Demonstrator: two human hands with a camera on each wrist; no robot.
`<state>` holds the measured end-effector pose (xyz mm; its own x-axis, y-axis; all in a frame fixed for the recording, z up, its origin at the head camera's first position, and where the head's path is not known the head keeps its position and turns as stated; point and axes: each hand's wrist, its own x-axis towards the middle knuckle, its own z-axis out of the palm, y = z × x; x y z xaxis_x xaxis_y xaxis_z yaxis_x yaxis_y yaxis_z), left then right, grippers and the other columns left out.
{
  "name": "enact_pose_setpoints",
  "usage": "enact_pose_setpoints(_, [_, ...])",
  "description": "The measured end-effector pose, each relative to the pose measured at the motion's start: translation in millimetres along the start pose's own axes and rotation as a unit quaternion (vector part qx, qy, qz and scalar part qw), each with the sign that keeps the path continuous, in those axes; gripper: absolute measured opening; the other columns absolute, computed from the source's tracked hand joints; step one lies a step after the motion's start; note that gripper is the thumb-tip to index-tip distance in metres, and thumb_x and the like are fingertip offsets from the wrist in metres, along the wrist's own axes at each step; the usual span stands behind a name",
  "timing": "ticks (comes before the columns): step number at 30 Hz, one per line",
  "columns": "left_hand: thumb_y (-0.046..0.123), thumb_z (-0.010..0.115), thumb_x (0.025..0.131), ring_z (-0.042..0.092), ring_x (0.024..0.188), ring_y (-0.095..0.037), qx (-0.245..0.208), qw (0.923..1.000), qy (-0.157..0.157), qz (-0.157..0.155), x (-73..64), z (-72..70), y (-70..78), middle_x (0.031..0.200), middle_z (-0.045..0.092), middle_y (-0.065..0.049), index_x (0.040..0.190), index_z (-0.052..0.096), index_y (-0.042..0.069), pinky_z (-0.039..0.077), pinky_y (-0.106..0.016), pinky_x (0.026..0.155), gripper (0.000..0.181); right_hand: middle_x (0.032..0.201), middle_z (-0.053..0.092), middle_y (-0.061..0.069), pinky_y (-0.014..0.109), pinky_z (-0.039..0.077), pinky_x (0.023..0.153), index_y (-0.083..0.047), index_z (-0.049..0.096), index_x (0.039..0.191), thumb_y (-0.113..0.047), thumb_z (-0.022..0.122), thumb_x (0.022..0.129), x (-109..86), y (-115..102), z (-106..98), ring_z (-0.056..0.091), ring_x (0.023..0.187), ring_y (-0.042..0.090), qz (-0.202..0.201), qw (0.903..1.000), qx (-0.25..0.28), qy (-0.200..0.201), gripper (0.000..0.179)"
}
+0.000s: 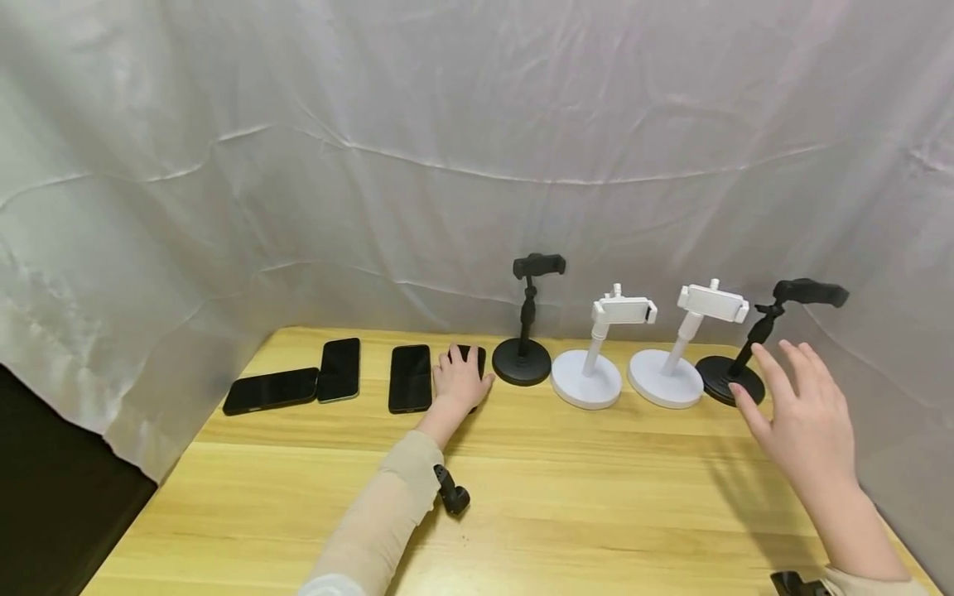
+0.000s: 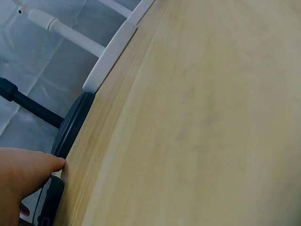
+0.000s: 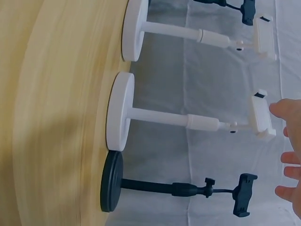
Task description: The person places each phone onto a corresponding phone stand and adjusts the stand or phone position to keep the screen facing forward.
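Four dark items lie at the left: a black phone (image 1: 272, 391) turned sideways, two more phones (image 1: 339, 370) (image 1: 410, 378), and a fourth phone (image 1: 477, 358) partly hidden beneath my left hand (image 1: 458, 382). That hand reaches over the fourth phone from the front, its fingers spread across the top and its thumb out to the right side, near a black phone stand (image 1: 522, 362). In the left wrist view, the thumb (image 2: 40, 165) stretches past the phone's edge (image 2: 51, 200). My right hand (image 1: 808, 418) is raised in front of another black stand (image 1: 730, 381), fingers apart and holding nothing.
Two white phone stands (image 1: 586, 381) (image 1: 666, 381) stand between the black ones, their clamps facing forward. A pale wooden table (image 1: 566, 513) carries everything. Grey-white cloth (image 1: 477, 207) hangs behind and along the sides, close to the stands.
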<state>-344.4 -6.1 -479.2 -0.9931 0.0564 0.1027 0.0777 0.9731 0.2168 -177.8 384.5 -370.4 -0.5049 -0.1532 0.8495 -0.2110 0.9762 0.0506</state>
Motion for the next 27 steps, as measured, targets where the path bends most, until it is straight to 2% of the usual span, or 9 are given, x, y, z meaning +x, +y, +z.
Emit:
enact_pose_setpoints(6, [0.055,0.050,0.095,0.039,0.134,-0.041,0.007,0.9997,-0.008,-0.022,7.3,3.7,1.1,0.152,0.033,-0.026,0.151,0.036,0.018,0.038,-0.051,0.107,0.069,0.134,0.052,0.030,0.069,0.040,0.096,-0.004,0.057,0.132,-0.061,0.035,0.097,4.0,9.5,-6.0,0.040,0.137,0.044,0.018,0.9997,-0.005,-0.012,0.071])
enact_pose_setpoints(11, [0.055,0.049,0.096,0.038,0.136,-0.040,0.011,0.9993,-0.010,-0.035,14.1,4.2,1.5,0.150,0.036,-0.025,0.151,0.037,0.018,0.035,-0.051,0.110,0.067,0.133,0.052,0.032,0.067,0.038,0.100,-0.002,0.057,0.132,-0.058,0.035,0.098,9.8,20.7,-5.8,0.041,0.135,0.046,0.020,0.9998,-0.004,-0.003,0.069])
enact_pose_setpoints(22, [0.057,0.044,0.096,0.036,0.134,-0.039,0.019,0.9982,-0.001,-0.057,24.3,7.9,2.2,0.146,0.040,-0.021,0.150,0.038,0.020,0.032,-0.052,0.107,0.066,0.134,0.052,0.031,0.069,0.038,0.097,-0.002,0.058,0.131,-0.062,0.037,0.096,21.6,45.6,4.7,0.043,0.132,0.048,0.024,0.9994,-0.001,0.024,0.073])
enact_pose_setpoints(24, [0.058,0.043,0.096,0.035,0.134,-0.038,0.020,0.9981,0.003,-0.058,25.7,10.4,1.8,0.145,0.040,-0.021,0.149,0.039,0.019,0.032,-0.052,0.106,0.066,0.134,0.052,0.031,0.070,0.038,0.095,-0.002,0.058,0.132,-0.059,0.039,0.095,23.3,50.1,6.7,0.044,0.132,0.049,0.028,0.9993,0.001,0.025,0.070])
enact_pose_setpoints(27, [0.059,0.042,0.096,0.035,0.134,-0.038,0.024,0.9980,0.008,-0.058,27.2,13.6,1.6,0.144,0.041,-0.021,0.148,0.040,0.019,0.032,-0.052,0.106,0.066,0.138,0.049,0.031,0.071,0.036,0.097,-0.003,0.055,0.135,-0.045,0.050,0.094,25.4,56.9,7.9,0.040,0.134,0.049,0.054,0.9986,0.002,0.001,0.059])
